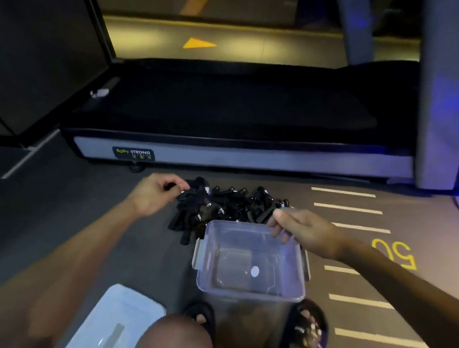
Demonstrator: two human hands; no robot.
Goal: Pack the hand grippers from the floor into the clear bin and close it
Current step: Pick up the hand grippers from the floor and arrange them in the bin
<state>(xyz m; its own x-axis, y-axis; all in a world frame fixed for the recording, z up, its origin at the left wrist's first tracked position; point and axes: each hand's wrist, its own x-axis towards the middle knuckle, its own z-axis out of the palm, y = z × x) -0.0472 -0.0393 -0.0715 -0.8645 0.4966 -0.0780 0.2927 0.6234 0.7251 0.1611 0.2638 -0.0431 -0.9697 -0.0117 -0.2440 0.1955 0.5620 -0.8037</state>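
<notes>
The clear plastic bin (248, 264) stands open-topped, its mouth unobstructed; the black pile of hand grippers (225, 206) crowds its far rim, with the grey treadmill base (248, 151) walling off the floor beyond.

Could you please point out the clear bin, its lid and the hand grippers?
Clear plastic bin (294, 283), head view, right wall.
Translucent lid (123, 309), head view, top face.
Pile of black hand grippers (230, 204), head view, middle.
</notes>
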